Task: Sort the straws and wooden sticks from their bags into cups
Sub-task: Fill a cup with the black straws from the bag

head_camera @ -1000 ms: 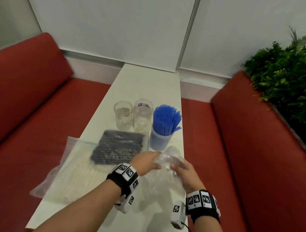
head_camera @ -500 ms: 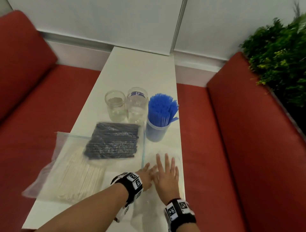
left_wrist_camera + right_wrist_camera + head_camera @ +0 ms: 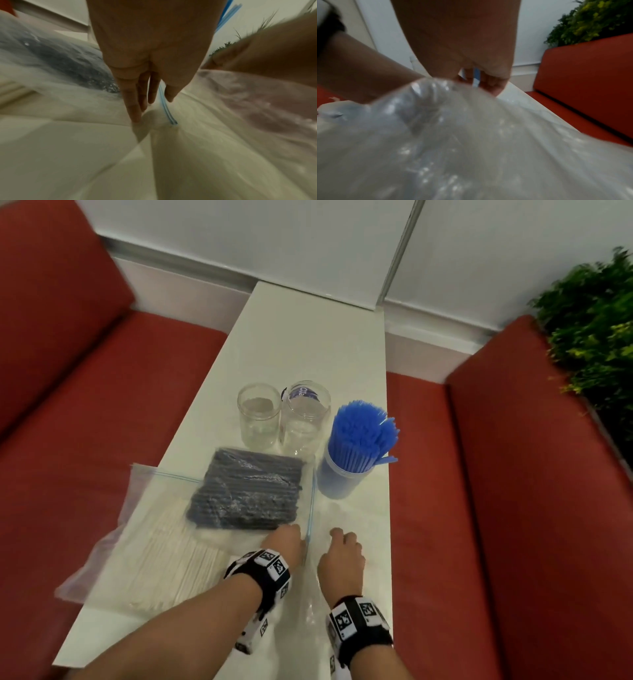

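My left hand (image 3: 286, 542) pinches the blue zip strip (image 3: 310, 501) of a clear zip bag; in the left wrist view the strip (image 3: 165, 106) runs between its fingers (image 3: 133, 108) and thumb. My right hand (image 3: 342, 553) is just right of it, fingers curled on the same strip (image 3: 476, 77), with crumpled clear plastic (image 3: 471, 135) under the wrist. A pack of black straws (image 3: 246, 491) lies on a big bag of wooden sticks (image 3: 164, 556). Behind them are two empty clear cups (image 3: 259, 419) (image 3: 305, 419) and a cup (image 3: 337, 481) full of blue straws (image 3: 361, 433).
All of this lies on a narrow white table (image 3: 308, 337) that runs away from me to a white wall. Red sofa seats flank it on the left (image 3: 102, 422) and right (image 3: 513, 474). A green plant (image 3: 592, 320) stands behind the right sofa.
Both hands held a crumpled clear bag above the table, then pressed it flat. Now their fingers have curled onto the blue zip strip. The head view has shifted.
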Tool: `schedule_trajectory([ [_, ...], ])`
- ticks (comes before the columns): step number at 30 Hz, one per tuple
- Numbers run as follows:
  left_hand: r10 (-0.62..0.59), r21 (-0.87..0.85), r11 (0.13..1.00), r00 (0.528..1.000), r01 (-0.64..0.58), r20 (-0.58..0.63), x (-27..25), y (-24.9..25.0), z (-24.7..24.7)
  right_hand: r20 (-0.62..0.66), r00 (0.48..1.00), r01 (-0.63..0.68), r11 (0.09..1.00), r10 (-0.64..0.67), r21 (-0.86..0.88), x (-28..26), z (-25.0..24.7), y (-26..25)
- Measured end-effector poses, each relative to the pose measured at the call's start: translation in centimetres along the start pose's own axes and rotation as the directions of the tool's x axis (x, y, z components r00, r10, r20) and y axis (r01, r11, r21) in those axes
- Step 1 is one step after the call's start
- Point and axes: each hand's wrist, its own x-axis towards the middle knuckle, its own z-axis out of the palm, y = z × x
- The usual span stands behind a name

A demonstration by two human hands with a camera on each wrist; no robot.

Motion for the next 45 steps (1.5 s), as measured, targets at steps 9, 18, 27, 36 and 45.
schedule_trajectory([
  [9, -0.086, 0.163, 0.983, 0.996, 0.088, -0.02, 1.4, 1.5, 1.6, 0.26, 0.961, -0.092, 0.996, 0.094, -0.019, 0.0, 1.2, 2.0],
  [18, -0.019, -0.073, 0.997, 1.0, 0.021, 0.023, 0.4, -0.4, -2.2, 0.19, 0.977, -0.134, 0.973, 0.098, 0.188, -1.1, 0.3, 1.0],
  [27, -0.009, -0.452, 0.887, 0.977, -0.09, -0.211, -2.4, -4.0, -7.6, -0.232, 0.97, 0.058, 0.854, 0.075, 0.518, -0.9, -4.4, -5.3],
  [36, 0.315, -0.453, 0.818, 0.935, -0.354, -0.162, -5.9, -7.5, -13.2, 0.169, 0.98, -0.182, 0.137, 0.104, 0.974, 1.4, -7.6, -12.0],
  [45, 0.031, -0.772, 0.545, 0.928, -0.327, -0.371, -8.8, -4.7, -20.4, -0.334, 0.931, 0.362, 0.451, -0.144, 0.816, -1.3, -11.2, -15.8],
])
